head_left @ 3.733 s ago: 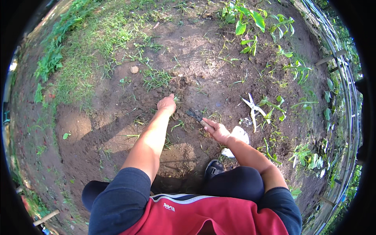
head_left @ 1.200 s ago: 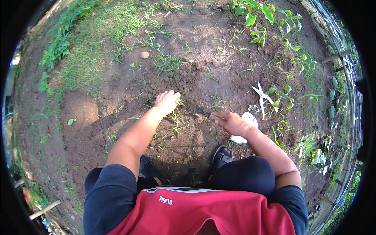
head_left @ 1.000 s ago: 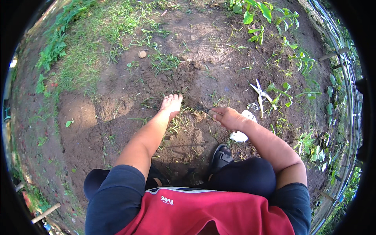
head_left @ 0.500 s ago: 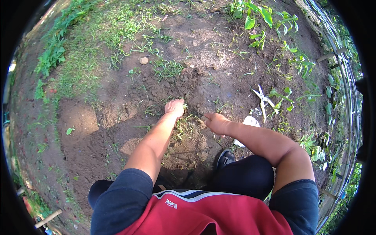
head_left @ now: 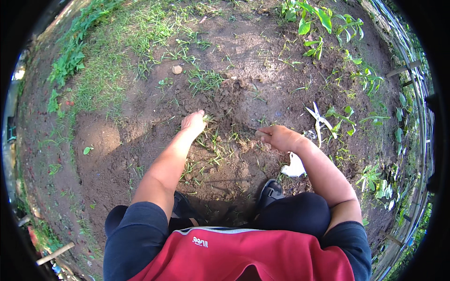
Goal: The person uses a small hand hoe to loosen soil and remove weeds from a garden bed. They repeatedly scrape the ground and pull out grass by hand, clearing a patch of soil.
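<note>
The left arm [head_left: 161,171] reached toward the far side, nearly straight and slanting rightward. The left hand [head_left: 192,123] was lowered with its back up, fingers curled in and partly hidden. The right arm [head_left: 328,182] bent at the elbow, its forearm angling far and left. The right hand [head_left: 282,139] pointed left, fingers folded in a grip, slightly nearer than the left hand and apart from it. Both knees were bent.

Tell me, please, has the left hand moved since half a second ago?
Yes: the left hand has shifted to the left, judged against the tan stone lying farther ahead.
</note>
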Action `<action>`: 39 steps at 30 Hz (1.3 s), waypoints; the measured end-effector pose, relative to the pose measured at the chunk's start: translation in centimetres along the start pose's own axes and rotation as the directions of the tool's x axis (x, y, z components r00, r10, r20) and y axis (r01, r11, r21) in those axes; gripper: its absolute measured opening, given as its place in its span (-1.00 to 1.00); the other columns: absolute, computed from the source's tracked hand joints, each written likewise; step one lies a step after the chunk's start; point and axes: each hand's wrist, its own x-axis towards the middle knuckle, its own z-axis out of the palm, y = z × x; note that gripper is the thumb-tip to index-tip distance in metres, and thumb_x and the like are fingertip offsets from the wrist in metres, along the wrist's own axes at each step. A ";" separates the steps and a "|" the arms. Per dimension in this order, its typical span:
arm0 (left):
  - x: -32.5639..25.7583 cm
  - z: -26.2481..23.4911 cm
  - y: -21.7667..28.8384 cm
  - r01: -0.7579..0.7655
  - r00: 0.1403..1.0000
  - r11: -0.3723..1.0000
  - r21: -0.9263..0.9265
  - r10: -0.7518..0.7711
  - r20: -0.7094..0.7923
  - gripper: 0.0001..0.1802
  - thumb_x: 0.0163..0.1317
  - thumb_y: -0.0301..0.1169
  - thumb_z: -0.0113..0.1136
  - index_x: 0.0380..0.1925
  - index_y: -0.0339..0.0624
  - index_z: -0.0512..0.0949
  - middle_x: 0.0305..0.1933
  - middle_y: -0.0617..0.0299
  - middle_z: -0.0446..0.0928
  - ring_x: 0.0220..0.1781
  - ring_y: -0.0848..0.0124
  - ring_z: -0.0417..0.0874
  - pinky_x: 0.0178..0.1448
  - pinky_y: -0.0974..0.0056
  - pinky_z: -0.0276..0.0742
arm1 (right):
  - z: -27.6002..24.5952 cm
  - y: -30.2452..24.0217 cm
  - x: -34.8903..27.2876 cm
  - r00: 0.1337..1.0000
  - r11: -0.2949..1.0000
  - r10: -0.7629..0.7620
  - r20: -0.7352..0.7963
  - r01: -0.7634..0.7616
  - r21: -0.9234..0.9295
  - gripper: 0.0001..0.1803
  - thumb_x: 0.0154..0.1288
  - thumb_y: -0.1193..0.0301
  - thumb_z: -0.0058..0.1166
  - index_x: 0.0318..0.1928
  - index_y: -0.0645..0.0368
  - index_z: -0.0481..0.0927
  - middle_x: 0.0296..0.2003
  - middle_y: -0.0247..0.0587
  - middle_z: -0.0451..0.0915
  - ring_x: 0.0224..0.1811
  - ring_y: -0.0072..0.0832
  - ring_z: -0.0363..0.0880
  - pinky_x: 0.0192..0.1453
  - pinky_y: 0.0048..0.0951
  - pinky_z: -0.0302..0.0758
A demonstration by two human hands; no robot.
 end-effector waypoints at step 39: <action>1.5 -0.5 4.7 -0.065 0.996 0.993 -0.103 0.070 0.048 -0.80 0.16 -0.50 -0.08 -0.21 -0.24 0.43 -0.15 -0.03 0.59 -0.04 0.04 0.60 0.02 0.03 0.49 | 0.2 1.1 0.6 0.985 0.996 -0.076 -0.155 0.068 -0.057 -0.54 0.32 0.15 -0.09 0.19 -0.03 0.42 0.00 -0.04 0.55 0.09 -0.11 0.48 0.21 -0.22 0.38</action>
